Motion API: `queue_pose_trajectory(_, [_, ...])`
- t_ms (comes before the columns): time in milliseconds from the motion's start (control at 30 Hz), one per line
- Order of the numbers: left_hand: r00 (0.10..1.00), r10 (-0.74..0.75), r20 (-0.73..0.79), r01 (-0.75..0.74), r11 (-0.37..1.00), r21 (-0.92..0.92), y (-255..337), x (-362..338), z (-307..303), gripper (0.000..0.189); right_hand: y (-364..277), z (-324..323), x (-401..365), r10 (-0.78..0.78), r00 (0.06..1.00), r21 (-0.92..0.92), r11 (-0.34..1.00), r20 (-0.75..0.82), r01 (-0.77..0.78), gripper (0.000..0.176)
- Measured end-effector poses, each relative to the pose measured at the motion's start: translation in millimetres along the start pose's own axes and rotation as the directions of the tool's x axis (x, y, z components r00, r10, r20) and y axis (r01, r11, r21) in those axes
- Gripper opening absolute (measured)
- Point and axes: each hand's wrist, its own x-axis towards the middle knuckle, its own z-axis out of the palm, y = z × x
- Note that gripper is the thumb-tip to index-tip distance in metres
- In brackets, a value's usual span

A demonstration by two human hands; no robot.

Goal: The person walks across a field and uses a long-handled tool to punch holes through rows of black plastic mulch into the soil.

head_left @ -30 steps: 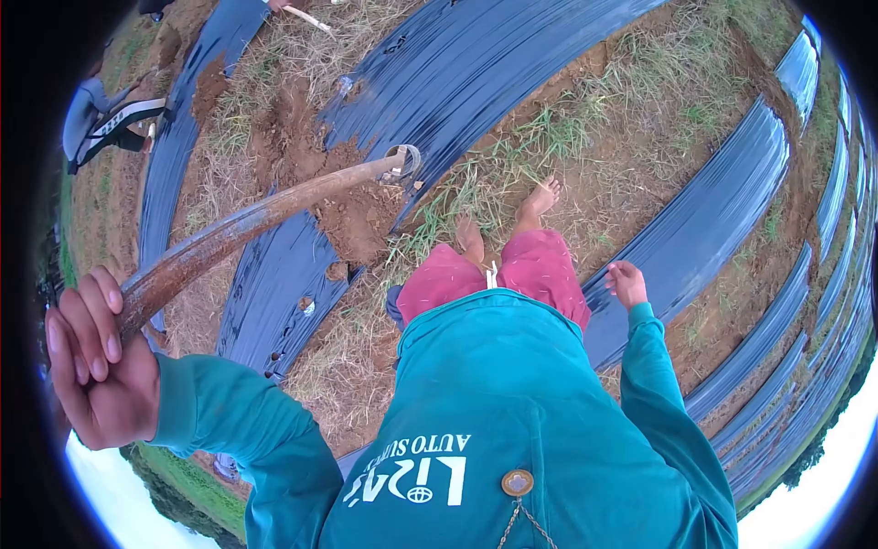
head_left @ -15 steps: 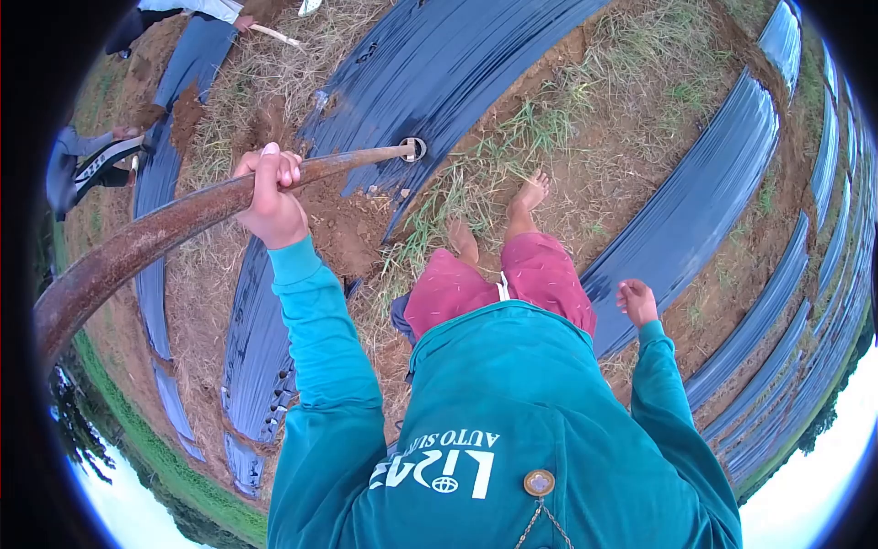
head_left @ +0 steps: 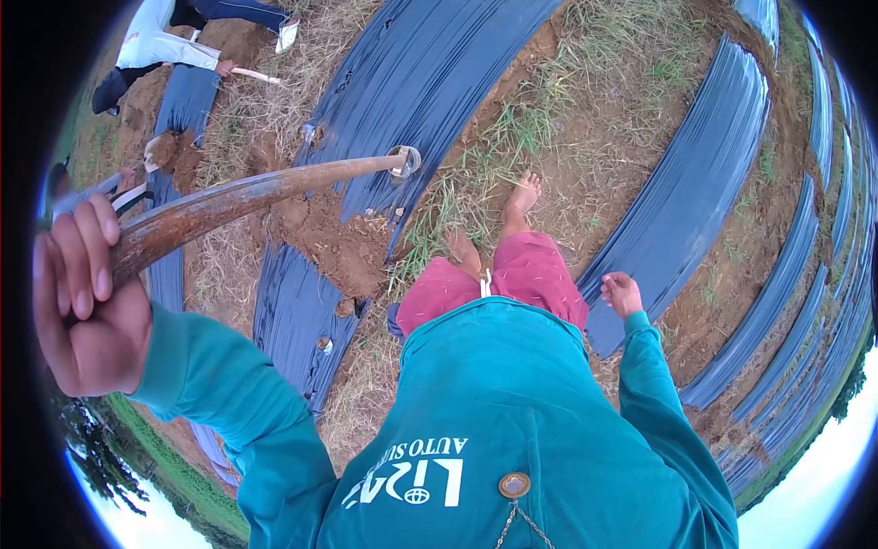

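Observation:
My left hand (head_left: pixel 91 302) is wrapped round the near end of a long, rusty-brown pole (head_left: pixel 265 199). At its far end is a round, can-like metal ring (head_left: pixel 404 162), which rests on the dark plastic mulch sheet (head_left: pixel 430 73) close to its edge. The pole looks like a hole punch for mulch. My right hand (head_left: pixel 622 293) hangs by my right side with its fingers loosely curled, and nothing shows in it. Beneath it in the view lies another mulch sheet (head_left: pixel 681 192).
My bare feet (head_left: pixel 523 194) stand on grass and soil between two mulched beds. A co-worker in a white top (head_left: pixel 151 37) holds a pale stick (head_left: pixel 256 76) at upper left; another person is partly visible below. More mulched rows (head_left: pixel 773 320) run to the right.
My left hand has moved from partway along the pole to nearer its upper end. The ring stays on the sheet, slightly shifted. More of the co-worker in white shows.

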Motion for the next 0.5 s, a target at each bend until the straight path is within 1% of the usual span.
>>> queue_pose_trajectory(67, [0.995,0.019,0.101,-0.014,0.999,-0.043,22,14,-5,0.029,3,-1,3,0.012,1.0,0.02,1.0,0.013,-0.013,0.017])
queue_pose_trajectory(133, [0.994,0.022,0.111,-0.019,1.0,-0.02,28,21,-1,0.029,4,2,7,0.028,1.0,0.034,0.999,0.012,-0.029,0.017])
queue_pose_trajectory(267, [1.0,-0.005,-0.013,0.006,0.999,0.037,25,35,9,0.029,1,1,18,0.008,1.0,0.039,0.999,0.007,-0.008,0.017])
queue_pose_trajectory(400, [0.995,-0.003,-0.097,0.001,1.0,-0.024,13,48,20,0.031,-11,-16,20,0.011,1.0,0.043,0.999,-0.011,-0.011,0.018])
queue_pose_trajectory(500, [0.996,0.05,-0.08,-0.052,0.998,-0.024,13,65,23,0.03,-25,-26,22,0.024,1.0,0.05,0.999,-0.019,-0.023,0.019])
